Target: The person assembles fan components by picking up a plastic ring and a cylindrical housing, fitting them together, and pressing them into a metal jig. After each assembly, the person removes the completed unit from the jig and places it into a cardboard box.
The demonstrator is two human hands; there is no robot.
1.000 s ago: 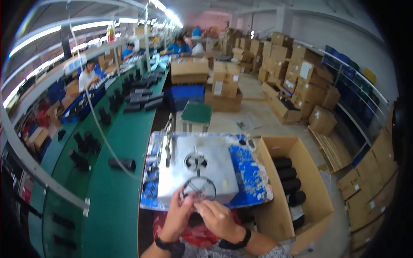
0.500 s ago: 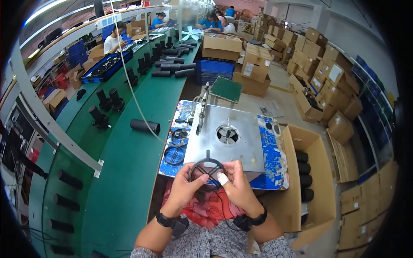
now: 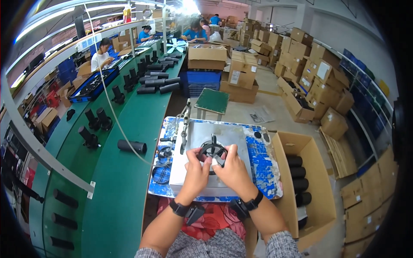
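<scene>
Hands at centre: left hand (image 3: 195, 167) and right hand (image 3: 232, 165) meet, fingers curled around a black spoked plastic ring (image 3: 212, 151), held just above a smooth grey metal plate (image 3: 202, 182). Plate rests on a blue, paint-worn board (image 3: 262, 165). At 3 o'clock, open cardboard box (image 3: 318, 189) with black cylinders (image 3: 297, 173). At 9 o'clock, matte green conveyor (image 3: 124, 189).

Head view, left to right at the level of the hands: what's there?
Green conveyor belt → black cylinder → black ring → left hand → right hand → open cardboard box holding black cylinders.
</scene>
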